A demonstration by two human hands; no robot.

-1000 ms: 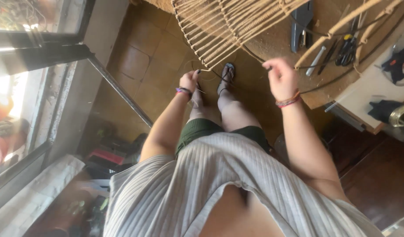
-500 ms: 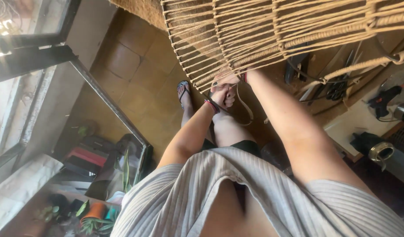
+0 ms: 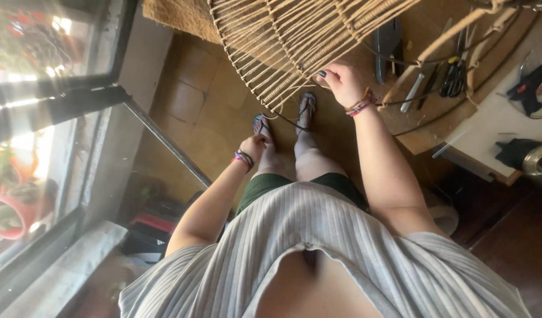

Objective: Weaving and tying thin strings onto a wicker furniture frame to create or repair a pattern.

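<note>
Head view: right hand [image 3: 340, 81] closed on woven cane frame [image 3: 294, 41] rim, steadying it; left hand [image 3: 254, 144], lower down, pinches dark cord [image 3: 288, 121] running up toward the frame's edge, seemingly for tension.

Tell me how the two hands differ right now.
The right hand is raised to the woven cord frame, fingers curled at its rim; the left hand hangs lower, away from the frame, pulling a loose cord. The right shows dark nails; the left's are hidden. Both wear wrist bands.
</note>
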